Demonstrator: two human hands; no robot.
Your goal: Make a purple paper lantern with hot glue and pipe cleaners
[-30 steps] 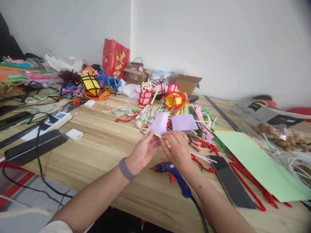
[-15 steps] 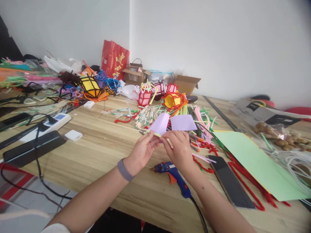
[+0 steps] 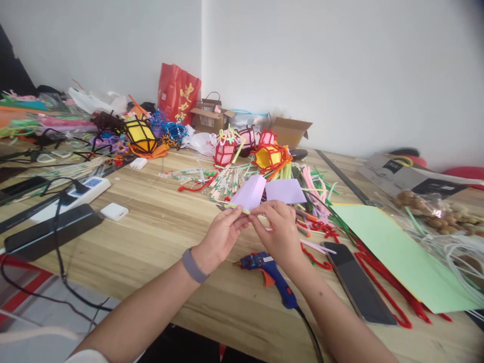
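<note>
Between my two hands is a piece of pale purple paper (image 3: 249,191), curved upward, with a yellow-green pipe cleaner (image 3: 237,207) along its lower edge. My left hand (image 3: 226,227) pinches the paper and the pipe cleaner between thumb and fingers. Closed fingertips of my right hand (image 3: 279,227) grip the right end of that same edge. Just behind my right hand lies another flat purple paper (image 3: 285,191). Below the hands a blue glue gun (image 3: 274,275) rests on the table, its nozzle pointing left. My fingers partly cover the edge they hold.
To the right lie a black phone (image 3: 359,282), red pipe cleaners (image 3: 389,292) and a green paper sheet (image 3: 401,257). Small paper lanterns (image 3: 268,157) and loose sticks (image 3: 227,181) sit behind. A power strip (image 3: 75,196) and cables are on the left.
Both hands stay nearly in place. The yellow-green pipe cleaner shows slightly more clearly along the paper's edge, and my right fingers have shifted a little.
</note>
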